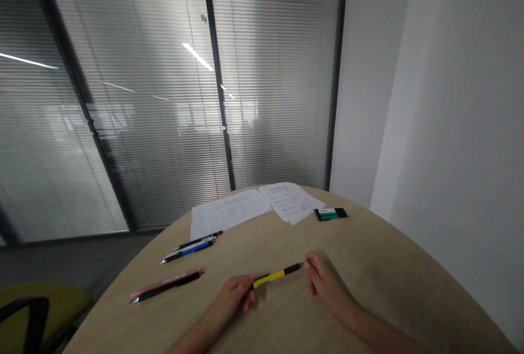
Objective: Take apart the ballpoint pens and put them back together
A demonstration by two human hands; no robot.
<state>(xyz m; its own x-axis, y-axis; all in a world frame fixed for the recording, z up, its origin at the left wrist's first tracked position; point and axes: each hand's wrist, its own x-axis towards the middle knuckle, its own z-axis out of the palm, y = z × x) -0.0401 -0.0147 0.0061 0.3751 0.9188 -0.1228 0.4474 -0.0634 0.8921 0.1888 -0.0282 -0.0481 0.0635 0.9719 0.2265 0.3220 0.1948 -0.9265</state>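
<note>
A yellow and black pen (275,277) spans the gap between my two hands, just above the wooden table (368,266). My left hand (235,295) is closed on its clip end. At the other end, the fingers of my right hand (323,280) pinch the silvery tip. To the left of my hands lie a pink pen and a black pen (166,287), side by side. Farther back, blue and black pens (188,249) rest together near the papers.
Printed sheets (231,211) and another stack of papers (289,201) lie at the table's far side. Several green and black pens (331,214) sit in a row at the right. A yellowish chair (61,302) stands at lower left; a white wall (458,124) rises on the right.
</note>
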